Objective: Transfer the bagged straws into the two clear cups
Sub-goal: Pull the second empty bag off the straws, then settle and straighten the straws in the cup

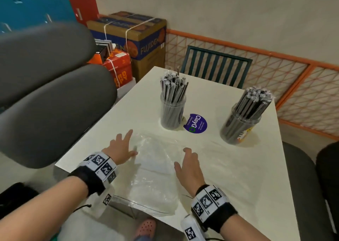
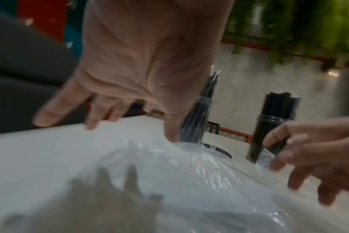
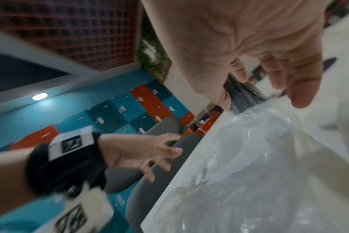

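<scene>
Crinkled clear plastic bag (image 1: 154,169), seemingly empty, lay lengthwise on the white bench (image 1: 238,167) at lower centre between my spread, empty left hand (image 1: 120,149) and right hand (image 1: 189,169).

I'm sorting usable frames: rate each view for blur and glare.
Head: mostly sharp, wide-angle bending at the edges, faint sheen on the bag. Left wrist: motion-blurred, left hand smeared, its shadow on the bag. Right wrist: strongly blurred and tilted, glints on the bag.
</scene>
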Tool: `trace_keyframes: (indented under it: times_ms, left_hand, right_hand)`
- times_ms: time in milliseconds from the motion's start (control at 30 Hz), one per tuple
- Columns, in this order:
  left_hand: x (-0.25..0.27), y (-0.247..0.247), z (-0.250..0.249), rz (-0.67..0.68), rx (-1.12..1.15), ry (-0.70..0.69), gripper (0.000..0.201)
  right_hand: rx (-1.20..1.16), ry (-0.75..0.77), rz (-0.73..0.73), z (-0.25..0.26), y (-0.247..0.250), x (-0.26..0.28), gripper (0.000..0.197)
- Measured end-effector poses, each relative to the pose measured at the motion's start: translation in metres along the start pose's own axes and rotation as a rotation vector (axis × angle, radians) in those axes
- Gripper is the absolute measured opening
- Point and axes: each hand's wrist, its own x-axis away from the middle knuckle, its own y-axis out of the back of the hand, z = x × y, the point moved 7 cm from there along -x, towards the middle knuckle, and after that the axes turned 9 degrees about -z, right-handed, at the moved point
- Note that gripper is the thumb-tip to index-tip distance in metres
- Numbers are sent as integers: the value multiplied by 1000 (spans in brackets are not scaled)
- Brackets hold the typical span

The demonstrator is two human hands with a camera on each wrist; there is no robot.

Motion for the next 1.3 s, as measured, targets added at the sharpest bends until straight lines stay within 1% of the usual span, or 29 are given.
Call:
trace_keyframes:
  times_ms: [33, 67, 100, 133, 167, 200, 233, 300, 333, 367, 433, 500, 567, 700, 767, 833, 867, 900, 933, 967, 1000, 1033, 1067, 1100, 1133, 1200, 1300]
  left_hand:
    - [2, -9, 3, 13, 5, 83, 89]
    - [5, -20, 4, 51, 0, 119, 94]
    - [7, -33, 2, 93, -8, 113, 99]
    - [8, -42, 0, 132, -12, 85, 102]
    - [8, -48, -5, 145, -16, 34, 101]
    - [7, -50, -10, 145, 11, -9, 95]
    - [4, -49, -15, 134, 86, -40, 85]
    - [-4, -34, -25, 67, 276, -84, 61]
    - [-8, -22, -28, 17, 340, -103, 53]
    - [-11, -10, -32, -35, 382, -126, 48]
    - [-12, 12, -43, -115, 441, -182, 44]
    - [-10, 26, -58, -126, 516, -223, 44]
    - [-11, 33, -72, -102, 590, -251, 45]
    - [-10, 26, -107, 34, 693, -340, 47]
    - [-3, 22, -133, 89, 751, -434, 45]
    - [5, 14, -160, 146, 784, -491, 45]
    - [8, 5, -174, 180, 751, -512, 47]
    - [10, -8, -186, 218, 664, -535, 53]
    - [12, -25, -194, 245, 503, -563, 63]
    - [13, -43, -201, 252, 299, -611, 79]
    - [14, -61, -209, 238, 104, -694, 94]
    - [16, -75, -217, 229, -31, -797, 103]
    - [18, -89, -225, 246, -112, -894, 109]
    - [20, -103, -231, 287, -162, -962, 112]
    - [19, -118, -232, 341, -205, -989, 114]
    - [12, -142, -229, 408, -283, -980, 116]
    - [5, -161, -226, 398, -323, -979, 118]
  right_hand:
    - [-50, -71, 40, -3, -10, -8, 57]
    - [-62, -111, 90, -5, -21, -14, 64]
    - [-54, -116, 132, -4, -31, -17, 72]
    - [-33, -91, 159, -1, -39, -21, 77]
    - [-18, -59, 171, 4, -45, -24, 77]
    - [-14, -31, 165, 8, -47, -28, 72]
    - [-39, -16, 152, 13, -45, -31, 64]
    - [-114, 7, 77, 19, -28, -40, 52]
    - [-128, 35, 21, 23, -14, -43, 48]
    - [-152, 51, -32, 24, 1, -45, 44]
    - [-241, 44, -108, 22, 31, -44, 37]
    - [-283, 34, -157, 18, 57, -41, 33]
    - [-271, 10, -207, 10, 72, -44, 33]
    - [-192, -38, -302, -15, 97, -40, 34]
    - [-172, -93, -389, -40, 118, -29, 34]
    - [-116, -169, -434, -69, 135, -15, 36]
    - [-64, -214, -428, -83, 139, -9, 38]
    - [9, -266, -400, -95, 137, -6, 44]
    - [111, -311, -353, -106, 131, -2, 54]
    - [244, -327, -297, -113, 122, 0, 68]
    - [379, -312, -230, -118, 111, 1, 82]
    - [477, -281, -150, -121, 98, 2, 91]
    - [529, -247, -69, -126, 84, 1, 95]
    - [553, -235, 13, -134, 70, 1, 95]
    - [576, -249, 83, -144, 59, 0, 97]
    - [614, -326, 199, -165, 44, 0, 103]
    - [601, -397, 272, -182, 37, -4, 101]
